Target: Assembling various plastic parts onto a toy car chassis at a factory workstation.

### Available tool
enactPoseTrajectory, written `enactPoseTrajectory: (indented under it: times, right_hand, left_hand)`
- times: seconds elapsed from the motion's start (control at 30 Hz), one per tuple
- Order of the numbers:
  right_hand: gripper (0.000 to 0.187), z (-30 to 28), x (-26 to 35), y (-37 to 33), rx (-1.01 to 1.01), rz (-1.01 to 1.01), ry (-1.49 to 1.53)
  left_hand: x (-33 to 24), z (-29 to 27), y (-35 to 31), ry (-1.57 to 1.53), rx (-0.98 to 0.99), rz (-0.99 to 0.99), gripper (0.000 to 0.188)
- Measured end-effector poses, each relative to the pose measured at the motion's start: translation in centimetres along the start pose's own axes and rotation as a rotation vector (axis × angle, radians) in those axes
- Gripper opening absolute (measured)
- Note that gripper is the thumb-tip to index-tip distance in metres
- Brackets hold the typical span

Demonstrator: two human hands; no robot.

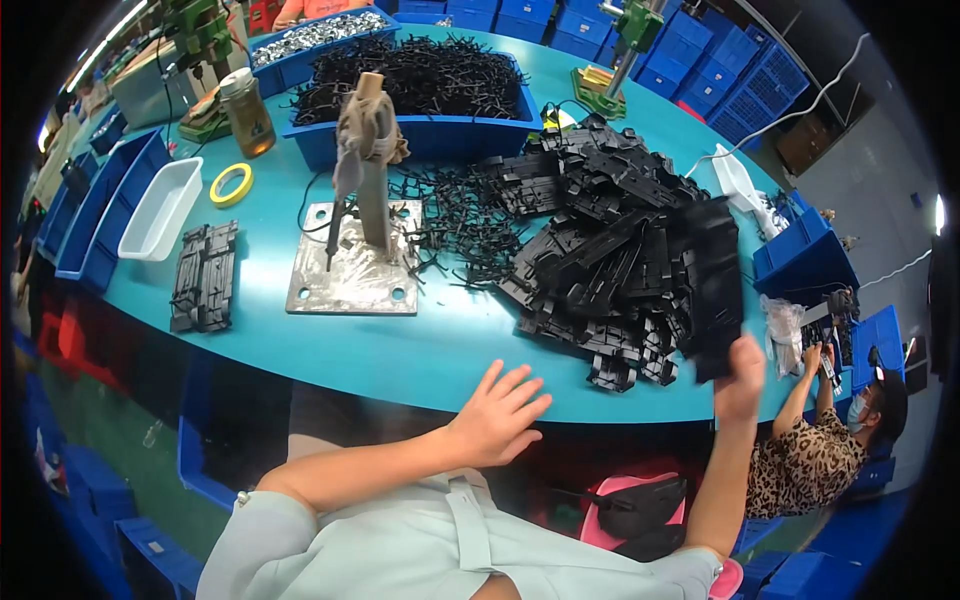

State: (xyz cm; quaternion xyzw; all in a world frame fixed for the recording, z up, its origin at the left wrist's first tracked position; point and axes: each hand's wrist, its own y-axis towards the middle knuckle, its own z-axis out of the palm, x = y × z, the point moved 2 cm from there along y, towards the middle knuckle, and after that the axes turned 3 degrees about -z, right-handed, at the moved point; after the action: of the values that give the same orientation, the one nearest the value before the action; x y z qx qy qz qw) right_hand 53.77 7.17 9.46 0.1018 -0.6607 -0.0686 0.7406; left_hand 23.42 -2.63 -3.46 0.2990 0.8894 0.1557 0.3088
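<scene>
My right hand is closed on the lower end of a long black plastic part, blurred by motion, at the right side of a pile of similar black moulded parts. My left hand is in front of the table's near edge with its fingers spread and nothing in it. Beyond it stands a metal base plate with an upright post wrapped in cloth near its top. Small black plastic pieces lie scattered between the post and the pile. Two black moulded parts rest side by side at the left.
A blue bin heaped with small black pieces stands behind the post. Nearby are a yellow tape roll, a white tray, a jar of amber liquid and green machine stands. A co-worker handles parts at the right.
</scene>
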Motion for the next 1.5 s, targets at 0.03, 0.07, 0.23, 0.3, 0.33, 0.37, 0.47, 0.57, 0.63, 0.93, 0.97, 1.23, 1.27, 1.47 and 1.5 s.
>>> enactPoseTrajectory:
  times: [0.03, 0.07, 0.23, 0.3, 0.33, 0.37, 0.47, 0.57, 0.63, 0.93, 0.97, 1.23, 1.27, 1.47, 1.5]
  right_hand:
    - [0.009, 2.7, -0.9, -1.8, 0.047, 0.074, -0.036]
    - [0.011, 3.1, -2.0, -3.5, 0.179, 0.160, 0.000]
    - [0.028, 13.3, -6.7, -8.1, 0.751, 0.520, -0.105]
    - [0.031, 18.2, -7.1, -8.5, 0.944, 0.617, -0.046]
    - [0.033, 20.2, -6.9, -8.7, 0.979, 0.627, -0.028]
    - [0.035, 22.0, -6.5, -8.3, 1.011, 0.644, -0.017]
    - [0.037, 24.9, -6.0, -4.5, 1.146, 0.291, -0.486]
    - [0.026, 27.2, -4.6, 3.1, 0.848, 0.066, -0.680]
    - [0.020, 28.4, -3.6, 9.3, 0.656, -0.138, -0.778]
    - [0.102, 39.7, -5.2, 29.9, 0.487, -0.834, -1.197]
    - [0.114, 41.2, -6.1, 31.0, 0.548, -0.828, -1.211]
    - [0.126, 48.9, -9.0, 31.9, 0.797, -0.721, -1.464]
    - [0.122, 48.9, -8.8, 32.0, 0.768, -0.752, -1.436]
    - [0.095, 47.0, -8.8, 33.4, 0.768, -0.780, -1.331]
    - [0.095, 46.9, -9.1, 33.5, 0.768, -0.778, -1.333]
  left_hand:
    - [0.5, -0.3, -1.0, -0.179, -0.092, 0.005, 0.059]
    - [0.1, -1.7, -1.6, -0.367, -0.105, -0.037, 0.051]
    - [-0.2, -5.9, -6.4, -1.418, 0.093, -0.651, 0.045]
    - [0.3, -7.3, -8.4, -1.511, 0.084, -0.768, 0.035]
    - [0.2, -8.2, -9.0, -1.527, -0.062, -0.769, 0.032]
    - [0.6, -8.9, -9.4, -1.552, -0.207, -0.766, 0.029]
    - [3.2, -11.1, -12.7, -1.508, -0.401, -0.879, 0.021]
    - [5.5, -13.4, -15.4, -1.428, -0.561, -0.907, 0.022]
    - [6.7, -13.7, -16.8, -1.321, -0.632, -1.000, 0.019]
    - [8.4, -14.8, -16.5, -1.117, -0.722, -1.175, 0.015]
    - [8.2, -15.3, -16.2, -1.143, -0.705, -1.203, 0.015]
    - [8.7, -16.1, -15.5, -1.108, -0.529, -1.229, 0.026]
    - [8.7, -16.1, -15.5, -1.102, -0.530, -1.240, 0.026]
    - [9.5, -15.4, -15.3, -1.348, -0.637, -1.174, 0.026]
    - [9.6, -15.2, -15.3, -1.351, -0.677, -1.173, 0.027]
